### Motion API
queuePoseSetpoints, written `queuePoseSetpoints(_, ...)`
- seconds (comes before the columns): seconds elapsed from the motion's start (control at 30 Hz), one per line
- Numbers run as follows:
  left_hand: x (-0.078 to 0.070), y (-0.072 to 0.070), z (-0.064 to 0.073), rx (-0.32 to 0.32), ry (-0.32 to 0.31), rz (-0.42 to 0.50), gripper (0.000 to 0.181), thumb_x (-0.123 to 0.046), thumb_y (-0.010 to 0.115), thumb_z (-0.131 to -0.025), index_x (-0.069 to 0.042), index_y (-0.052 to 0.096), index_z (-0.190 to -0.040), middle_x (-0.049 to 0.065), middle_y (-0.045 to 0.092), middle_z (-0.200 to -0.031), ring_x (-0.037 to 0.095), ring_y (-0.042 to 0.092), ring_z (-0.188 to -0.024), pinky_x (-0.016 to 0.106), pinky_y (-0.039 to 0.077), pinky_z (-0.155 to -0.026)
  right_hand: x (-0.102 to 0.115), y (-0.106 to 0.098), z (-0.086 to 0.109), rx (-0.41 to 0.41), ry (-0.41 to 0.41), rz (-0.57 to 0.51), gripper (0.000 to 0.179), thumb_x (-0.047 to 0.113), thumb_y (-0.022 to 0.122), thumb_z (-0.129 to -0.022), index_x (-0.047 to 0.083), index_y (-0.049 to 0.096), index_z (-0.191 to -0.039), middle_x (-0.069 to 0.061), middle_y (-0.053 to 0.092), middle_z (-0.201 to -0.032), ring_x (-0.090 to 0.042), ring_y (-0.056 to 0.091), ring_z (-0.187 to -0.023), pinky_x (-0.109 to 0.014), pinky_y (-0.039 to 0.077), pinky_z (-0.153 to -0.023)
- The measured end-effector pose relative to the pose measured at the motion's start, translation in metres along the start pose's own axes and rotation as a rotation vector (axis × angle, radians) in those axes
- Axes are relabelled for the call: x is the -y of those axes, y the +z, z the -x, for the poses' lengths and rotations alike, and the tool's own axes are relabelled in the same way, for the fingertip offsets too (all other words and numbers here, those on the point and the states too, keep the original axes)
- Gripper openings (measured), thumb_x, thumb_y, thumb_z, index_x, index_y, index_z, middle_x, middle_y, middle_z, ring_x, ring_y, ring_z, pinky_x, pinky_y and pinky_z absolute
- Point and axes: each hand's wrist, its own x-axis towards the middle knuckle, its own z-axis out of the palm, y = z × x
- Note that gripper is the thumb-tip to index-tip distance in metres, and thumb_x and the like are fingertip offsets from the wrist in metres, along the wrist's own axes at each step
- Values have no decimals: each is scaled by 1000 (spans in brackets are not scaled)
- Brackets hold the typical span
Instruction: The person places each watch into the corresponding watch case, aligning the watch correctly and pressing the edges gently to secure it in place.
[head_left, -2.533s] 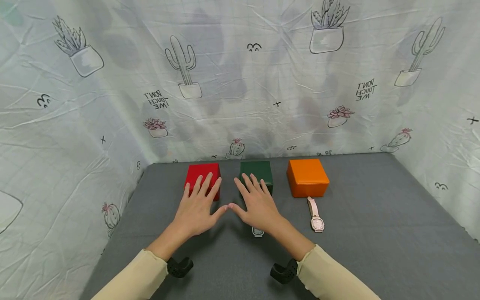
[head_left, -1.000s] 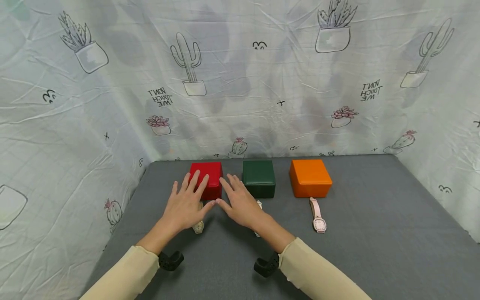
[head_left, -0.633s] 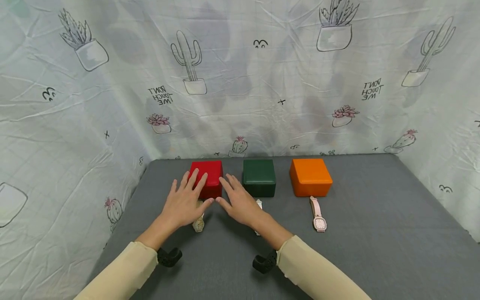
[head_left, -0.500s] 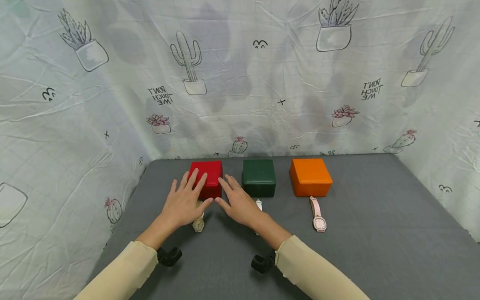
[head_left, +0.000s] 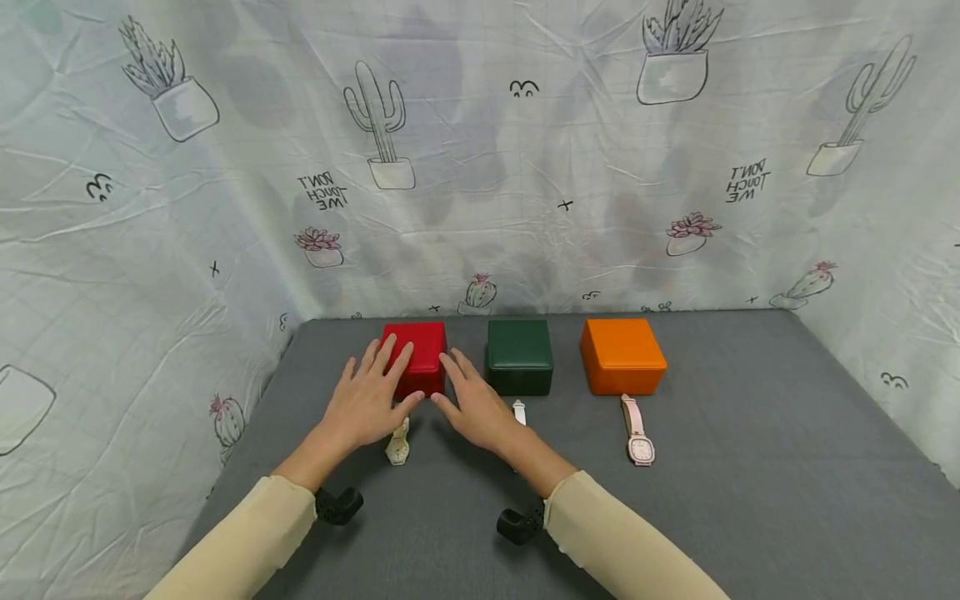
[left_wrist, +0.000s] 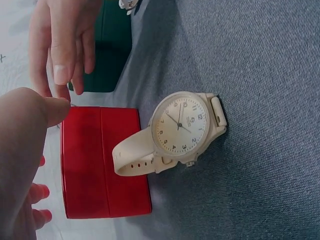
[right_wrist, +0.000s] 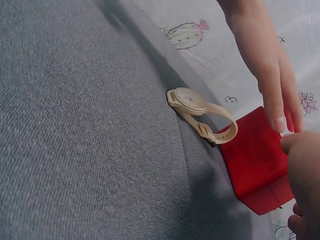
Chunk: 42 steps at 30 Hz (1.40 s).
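Observation:
In the head view my left hand (head_left: 363,408) reaches over the left part of a closed red box (head_left: 423,346), its fingers straight and spread. My right hand (head_left: 480,408) lies at the box's right side, fingers extended, thumb pointing toward the left thumb. Whether either hand touches the box I cannot tell. In front of the box is a cream wristwatch (left_wrist: 180,125), its strap buckled in a loop, partly hidden by the left hand in the head view. Behind my right hand and wrist, a white watch (head_left: 519,410) is mostly covered. Both hands hold nothing.
A dark green box (head_left: 519,354) and an orange box (head_left: 621,354) stand in line to the right of the red one. A pink watch (head_left: 637,437) lies before the orange box. Grey cloth (head_left: 750,467) covers the table, and a cactus-print curtain (head_left: 465,233) hangs behind.
Compared with 2.5 seconds ago, my right hand has moved left, from over the green box to beside the red one. My left hand has shifted left and nearer, uncovering the cream watch.

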Motion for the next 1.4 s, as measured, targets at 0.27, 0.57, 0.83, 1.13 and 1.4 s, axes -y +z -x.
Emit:
queuePoseSetpoints(0.27,8,1,-5,-3,14,32,83,-51,57,-90,-14,20,-155,17,15,-162,43,16,-147,67,22,-113,0,7,-4,-11,-13,3,71,38,54,-97,15,20,-155,-11,20,-161,-26,34,-144,-42,40,-110)
queuePoseSetpoints(0.57,18,5,-8,-8,2,71,82,-47,57,-91,-12,20,-155,18,14,-162,44,17,-146,65,30,-110,-5,15,-7,-24,-4,-38,73,36,55,-98,14,16,-156,-14,20,-161,-26,37,-143,-42,40,-111)
queuePoseSetpoints(0.83,27,10,-13,-38,17,131,82,-45,58,-90,-11,21,-155,17,16,-161,43,18,-146,65,39,-103,-7,18,-9,-41,3,-85,74,34,56,-98,12,14,-155,-12,22,-160,-25,37,-142,-42,38,-112)
queuePoseSetpoints(1.13,33,10,-17,-36,10,213,82,-45,59,-90,-11,22,-155,15,16,-162,40,18,-147,63,41,-102,-9,21,-17,-66,-8,-119,75,30,58,-96,10,14,-155,-10,25,-159,-24,39,-141,-41,37,-113)
queuePoseSetpoints(1.4,32,13,-18,-18,8,241,84,-48,61,-90,-13,22,-155,13,15,-162,39,18,-147,62,43,-100,-11,25,-19,-52,18,-138,77,30,59,-96,9,13,-155,-9,26,-159,-24,36,-143,-41,36,-114)
